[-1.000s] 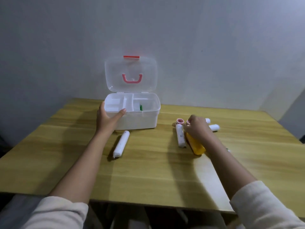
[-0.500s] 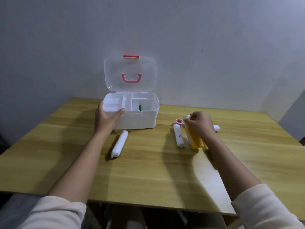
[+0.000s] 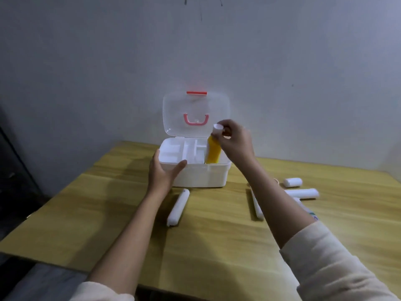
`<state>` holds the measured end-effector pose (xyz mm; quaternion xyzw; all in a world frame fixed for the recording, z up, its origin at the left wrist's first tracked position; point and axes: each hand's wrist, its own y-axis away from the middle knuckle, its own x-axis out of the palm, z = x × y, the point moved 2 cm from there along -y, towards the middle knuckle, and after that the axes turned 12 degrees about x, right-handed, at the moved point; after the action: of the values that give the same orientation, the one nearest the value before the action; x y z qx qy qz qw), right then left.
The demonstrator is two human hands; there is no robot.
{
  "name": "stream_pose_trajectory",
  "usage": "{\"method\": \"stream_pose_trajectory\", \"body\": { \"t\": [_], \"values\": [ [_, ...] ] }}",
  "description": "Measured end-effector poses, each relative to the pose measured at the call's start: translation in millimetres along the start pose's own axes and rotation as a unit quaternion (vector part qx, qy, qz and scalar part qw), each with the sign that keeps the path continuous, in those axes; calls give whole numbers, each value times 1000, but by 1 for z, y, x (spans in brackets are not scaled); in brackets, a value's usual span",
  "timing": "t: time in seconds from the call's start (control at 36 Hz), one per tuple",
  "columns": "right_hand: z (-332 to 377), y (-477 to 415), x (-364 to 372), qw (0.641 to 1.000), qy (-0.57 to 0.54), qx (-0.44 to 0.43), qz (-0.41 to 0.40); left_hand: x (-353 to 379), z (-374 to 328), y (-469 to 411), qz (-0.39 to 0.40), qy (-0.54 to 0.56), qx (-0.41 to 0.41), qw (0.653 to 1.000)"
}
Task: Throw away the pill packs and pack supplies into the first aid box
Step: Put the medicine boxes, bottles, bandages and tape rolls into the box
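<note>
The white first aid box stands open at the table's far side, its clear lid with a pink handle upright against the wall. My left hand grips the box's front left corner. My right hand holds an orange bottle with a white cap by its top, upright, its lower end inside the box's right compartment. One white bandage roll lies in front of the box. Further white rolls lie to the right; another roll is partly hidden by my right forearm.
The wooden table ends at a near edge low in the view. A grey wall rises right behind the box. A packet with blue print peeks out beside my right forearm. A dark object stands off the table's left side.
My right hand has lifted the orange bottle off the table at the right and carried it left and up into the box's right compartment. My left hand stays on the box.
</note>
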<state>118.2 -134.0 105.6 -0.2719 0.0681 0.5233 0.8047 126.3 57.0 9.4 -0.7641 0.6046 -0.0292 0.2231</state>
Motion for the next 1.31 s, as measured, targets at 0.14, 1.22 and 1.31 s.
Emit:
{"method": "stream_pose_trajectory", "body": {
  "t": [0.14, 1.22, 1.31],
  "values": [
    [-16, 0, 26, 997, 43, 3, 69, 3, 5, -2, -10, 3, -7, 1000],
    [-131, 93, -117, 899, 361, 218, -117, 8, 10, -4, -6, 16, 3, 1000],
    [-142, 102, -120, 856, 436, 267, -73, 9, 11, -4, -9, 22, 7, 1000]
  ]
}}
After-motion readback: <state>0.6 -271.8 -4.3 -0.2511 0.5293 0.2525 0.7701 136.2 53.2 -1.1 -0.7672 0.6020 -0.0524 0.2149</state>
